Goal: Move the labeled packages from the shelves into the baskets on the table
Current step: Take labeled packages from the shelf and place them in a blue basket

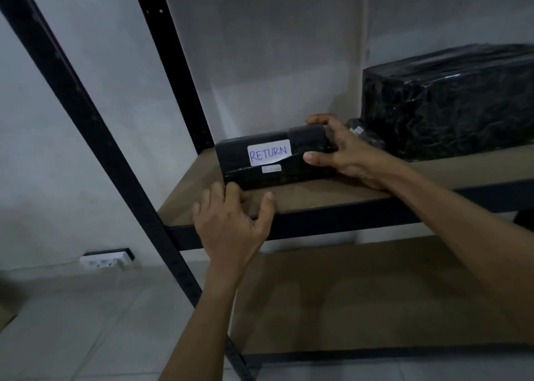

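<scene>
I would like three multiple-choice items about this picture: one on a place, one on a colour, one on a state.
1. Where is the package labelled RETURN?
A. on the floor
B. on the upper shelf
C. in a basket

2. What colour is its wrapping?
A. black
B. white
C. red

3. What does the right hand do?
A. hangs free
B. grips the package
C. touches the wall

Answers: 1 B, it lies on the brown board; 2 A, dark film surrounds the label; 3 B, it clasps the right end.
</scene>
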`<state>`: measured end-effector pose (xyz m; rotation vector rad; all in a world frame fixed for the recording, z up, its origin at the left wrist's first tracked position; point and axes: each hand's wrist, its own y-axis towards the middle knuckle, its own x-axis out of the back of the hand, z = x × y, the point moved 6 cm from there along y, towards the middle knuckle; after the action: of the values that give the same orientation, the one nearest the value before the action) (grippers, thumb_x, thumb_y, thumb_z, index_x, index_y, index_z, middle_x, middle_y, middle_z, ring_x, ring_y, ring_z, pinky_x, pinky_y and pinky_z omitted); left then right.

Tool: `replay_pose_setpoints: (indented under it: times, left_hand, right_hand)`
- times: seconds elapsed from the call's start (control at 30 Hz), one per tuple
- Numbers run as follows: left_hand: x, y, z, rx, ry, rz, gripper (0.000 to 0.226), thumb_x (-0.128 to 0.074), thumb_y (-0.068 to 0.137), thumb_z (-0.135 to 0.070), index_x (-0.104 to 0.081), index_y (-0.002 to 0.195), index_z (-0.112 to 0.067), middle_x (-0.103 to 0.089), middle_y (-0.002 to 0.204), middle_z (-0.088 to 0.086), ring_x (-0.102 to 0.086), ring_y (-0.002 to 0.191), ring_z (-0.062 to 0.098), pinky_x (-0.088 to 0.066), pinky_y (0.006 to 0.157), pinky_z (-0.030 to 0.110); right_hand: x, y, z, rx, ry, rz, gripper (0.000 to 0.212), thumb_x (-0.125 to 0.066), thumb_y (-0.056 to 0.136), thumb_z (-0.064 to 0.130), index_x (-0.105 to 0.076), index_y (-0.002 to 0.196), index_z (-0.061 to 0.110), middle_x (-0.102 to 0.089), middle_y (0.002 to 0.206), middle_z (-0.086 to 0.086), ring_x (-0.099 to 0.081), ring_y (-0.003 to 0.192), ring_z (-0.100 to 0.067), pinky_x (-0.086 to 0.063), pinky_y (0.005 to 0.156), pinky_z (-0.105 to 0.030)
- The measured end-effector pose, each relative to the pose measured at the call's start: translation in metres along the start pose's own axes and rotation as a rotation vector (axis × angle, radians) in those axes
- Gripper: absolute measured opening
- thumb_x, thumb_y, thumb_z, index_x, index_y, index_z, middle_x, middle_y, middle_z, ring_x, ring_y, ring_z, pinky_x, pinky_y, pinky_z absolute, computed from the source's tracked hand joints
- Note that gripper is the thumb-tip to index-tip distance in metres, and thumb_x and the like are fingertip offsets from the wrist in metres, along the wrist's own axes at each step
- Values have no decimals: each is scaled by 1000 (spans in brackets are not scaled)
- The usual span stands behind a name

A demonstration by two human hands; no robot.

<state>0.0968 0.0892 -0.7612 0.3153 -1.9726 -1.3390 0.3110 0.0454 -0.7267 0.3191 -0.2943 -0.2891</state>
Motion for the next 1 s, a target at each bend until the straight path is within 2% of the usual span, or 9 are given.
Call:
replay_pose_setpoints:
  times: [0.17, 0.37, 0.53, 0.67, 0.7, 0.77, 0.83, 0.9, 1.0]
  left_hand:
    - [1, 0, -1, -18, -5, -13, 48, -47, 84, -56, -55, 70, -11, -50, 68, 4, -45, 65, 21, -24, 62, 30]
    - [0, 0, 0, -22, -4, -17, 48, -47, 84, -56, -54, 69, -11, -49, 67, 4, -44, 64, 21, -23, 63, 30]
    - [0, -2, 1, -31, 9, -42, 49, -47, 84, -57, -55, 70, -11, -49, 68, 4, -44, 65, 21, -25, 63, 30]
    - [-2, -2, 3, -14, 19, -4, 50, -46, 85, -58, -55, 73, -10, -49, 70, 4, -43, 67, 20, -29, 62, 33]
    - [-3, -1, 3, 5, 26, 48, 51, -46, 85, -59, -55, 75, -10, -49, 72, 4, -44, 69, 21, -30, 63, 34]
    - [-1, 1, 2, 50, 17, 218, 52, -45, 86, -61, -55, 80, -11, -52, 78, 4, -47, 75, 23, -31, 66, 34]
    - [3, 1, 3, 117, -67, 490, 52, -45, 85, -63, -57, 90, -13, -55, 91, 2, -51, 86, 23, -38, 74, 36]
    - [21, 0, 0, 189, -181, 800, 51, -50, 81, -61, -57, 105, -17, -55, 106, -1, -52, 99, 20, -46, 85, 39]
    - [80, 14, -26, 352, -315, 1145, 52, -67, 82, -43, -52, 126, -20, -54, 124, -5, -51, 115, 16, -46, 93, 31]
  right_hand:
    - [1, 14, -4, -89, 91, 22, 50, -64, 86, 14, -42, 128, 29, -55, 128, -7, -56, 115, -20, -50, 83, -22]
    - [2, 19, -10, -119, 177, -19, 52, -59, 88, 8, -41, 134, 24, -57, 124, -5, -60, 99, -10, -51, 71, -12]
    - [5, 22, -16, -124, 137, -3, 70, -64, 84, 14, -32, 144, 23, -52, 133, -6, -55, 113, -14, -50, 78, -12]
    - [5, 20, -19, -111, 74, -43, 71, -62, 86, 12, -27, 146, 24, -50, 134, -2, -48, 120, -12, -43, 89, -8]
    - [3, 17, -18, -125, 60, -43, 69, -62, 87, 11, -28, 146, 24, -49, 134, -2, -47, 121, -12, -42, 91, -8]
    - [-1, 9, -13, -171, -45, -56, 66, -64, 87, 13, -31, 143, 26, -48, 136, -4, -46, 124, -16, -42, 101, -20]
    - [-3, -2, -2, -251, -88, -108, 64, -67, 85, 14, -35, 140, 23, -50, 133, -6, -48, 122, -19, -40, 105, -32]
    - [-3, -21, 18, -372, 28, -193, 63, -70, 82, 9, -38, 137, 16, -53, 123, -4, -52, 116, -18, -43, 101, -30]
    - [4, -59, 64, -546, 209, -294, 63, -72, 80, 7, -38, 133, 15, -54, 123, -5, -56, 110, -20, -51, 89, -33]
